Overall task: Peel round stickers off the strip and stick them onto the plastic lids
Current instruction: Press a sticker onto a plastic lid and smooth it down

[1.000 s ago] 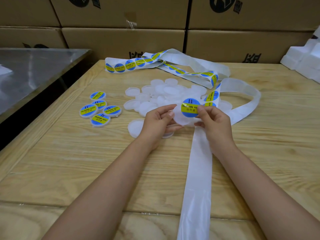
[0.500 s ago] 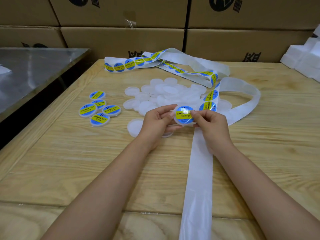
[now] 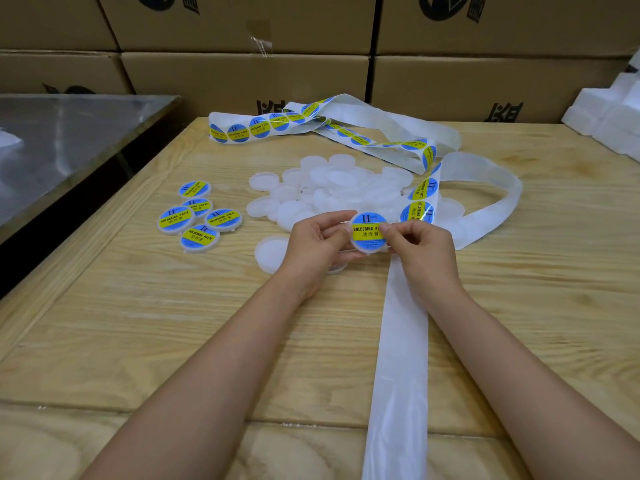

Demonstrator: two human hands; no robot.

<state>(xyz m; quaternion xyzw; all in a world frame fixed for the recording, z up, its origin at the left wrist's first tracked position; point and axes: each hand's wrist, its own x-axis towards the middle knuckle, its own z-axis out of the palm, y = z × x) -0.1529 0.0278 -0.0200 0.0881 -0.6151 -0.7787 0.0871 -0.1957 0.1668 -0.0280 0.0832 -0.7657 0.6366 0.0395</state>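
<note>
My left hand (image 3: 317,242) grips a white plastic lid (image 3: 366,247) by its left edge, just above the table. A round blue and yellow sticker (image 3: 365,228) lies on that lid's top. My right hand (image 3: 417,245) has its thumb and forefinger on the sticker's right side. The white backing strip (image 3: 398,358) runs from under my right hand toward me. Its sticker-bearing part (image 3: 420,199) loops back to the far side of the table. A pile of bare lids (image 3: 332,188) lies behind my hands.
Several lids with stickers on them (image 3: 197,216) lie in a group at the left. One bare lid (image 3: 270,252) sits beside my left wrist. Cardboard boxes (image 3: 242,77) line the back. A metal table (image 3: 69,133) stands at the left, white foam blocks (image 3: 609,112) at the right.
The sticker, held up by my right hand a second ago, has come down onto the lid in my left hand. Both hands stay in the same spot.
</note>
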